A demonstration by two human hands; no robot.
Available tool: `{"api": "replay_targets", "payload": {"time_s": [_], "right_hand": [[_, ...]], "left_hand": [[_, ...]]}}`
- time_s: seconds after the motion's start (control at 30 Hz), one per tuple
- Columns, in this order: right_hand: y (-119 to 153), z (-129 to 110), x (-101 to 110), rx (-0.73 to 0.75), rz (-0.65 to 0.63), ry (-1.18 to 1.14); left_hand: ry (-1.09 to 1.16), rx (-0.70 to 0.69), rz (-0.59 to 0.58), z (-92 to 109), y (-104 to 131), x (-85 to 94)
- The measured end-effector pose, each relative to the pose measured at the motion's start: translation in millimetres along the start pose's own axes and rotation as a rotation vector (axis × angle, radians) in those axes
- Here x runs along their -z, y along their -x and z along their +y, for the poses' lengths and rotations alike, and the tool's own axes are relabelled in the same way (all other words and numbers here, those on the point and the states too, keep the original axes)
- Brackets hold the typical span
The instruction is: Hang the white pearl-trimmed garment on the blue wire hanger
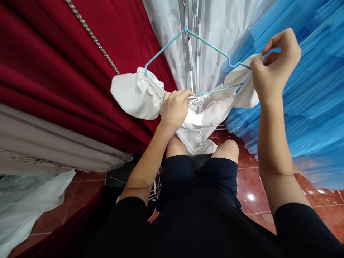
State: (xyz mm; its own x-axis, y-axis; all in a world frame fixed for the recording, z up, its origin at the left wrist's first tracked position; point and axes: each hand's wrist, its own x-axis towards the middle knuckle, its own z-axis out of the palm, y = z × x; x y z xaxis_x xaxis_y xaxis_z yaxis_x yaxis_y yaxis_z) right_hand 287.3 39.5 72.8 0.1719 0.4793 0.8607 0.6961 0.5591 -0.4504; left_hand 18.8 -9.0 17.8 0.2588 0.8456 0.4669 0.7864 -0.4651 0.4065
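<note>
Above black sleeves, the left hand (pixel 174 109) grips the teal hanger (pixel 188 34) at its lower bar while the right hand (pixel 274 68) pinches the white garment (pixel 134 95) onto the hanger's right end; steady, even tension seems wise.

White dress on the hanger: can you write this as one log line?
left hand: grips white dress | right hand: pinches sleeve on teal hanger

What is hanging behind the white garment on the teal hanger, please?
Behind the white garment on the teal hanger hang pale sheer fabrics, with red fabric left and blue pleats right. The rail holding them is hidden.
</note>
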Motion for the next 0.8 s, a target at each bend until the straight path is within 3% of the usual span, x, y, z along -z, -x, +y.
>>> {"api": "replay_targets", "payload": {"time_s": [0.13,0.3,0.43,0.57,0.7,0.8], "right_hand": [[-3.8,-17.0,-24.5,0.018,-0.039,0.014],[9.6,-49.7,-31.4,0.014,-0.263,-0.001],[44.2,-65.3,-30.8,0.074,-0.416,-0.061],[90.1,-59.4,-51.5,0.08,-0.645,-0.222],[123.3,-54.9,-73.5,-0.055,-0.438,-0.285],[133.7,-57.4,-83.5,-0.062,-0.318,-0.323]], "left_hand": [[0.0,-0.02,0.009,-2.7,-0.2,-4.1],[0.036,-0.051,0.078,-13.6,0.9,-11.4],[0.034,-0.07,0.112,-14.9,1.6,-13.5],[0.016,-0.076,0.121,-6.2,5.4,-12.8],[0.027,-0.123,0.097,-2.5,13.8,-15.5],[0.062,-0.15,0.123,-6.3,17.2,-17.5]]}}
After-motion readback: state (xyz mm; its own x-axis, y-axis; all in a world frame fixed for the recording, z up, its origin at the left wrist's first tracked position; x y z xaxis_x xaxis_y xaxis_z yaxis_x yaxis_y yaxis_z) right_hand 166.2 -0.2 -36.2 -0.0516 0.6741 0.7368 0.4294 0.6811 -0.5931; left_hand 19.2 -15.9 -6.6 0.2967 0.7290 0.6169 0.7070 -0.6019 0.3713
